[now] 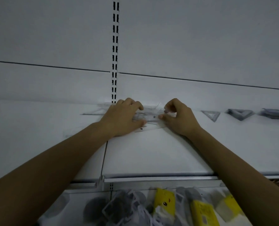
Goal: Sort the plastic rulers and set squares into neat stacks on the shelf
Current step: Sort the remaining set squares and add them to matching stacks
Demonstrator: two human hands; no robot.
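On the white shelf point(151, 152), the left hand point(124, 119) lies over a loose pile of clear rulers point(149, 117) near the back wall point(200, 46), with fingers and thumb curled round it. The right hand point(178, 118) pinches the pile's right end between thumb and fingertips. Further right, well apart, set squares point(240, 114) lie in small stacks.

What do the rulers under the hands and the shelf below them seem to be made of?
The rulers look like clear, glossy plastic: the white shelf shows through them. The shelf seems to be painted metal, matte white, with a thin seam between its panels, though the look alone leaves this open.
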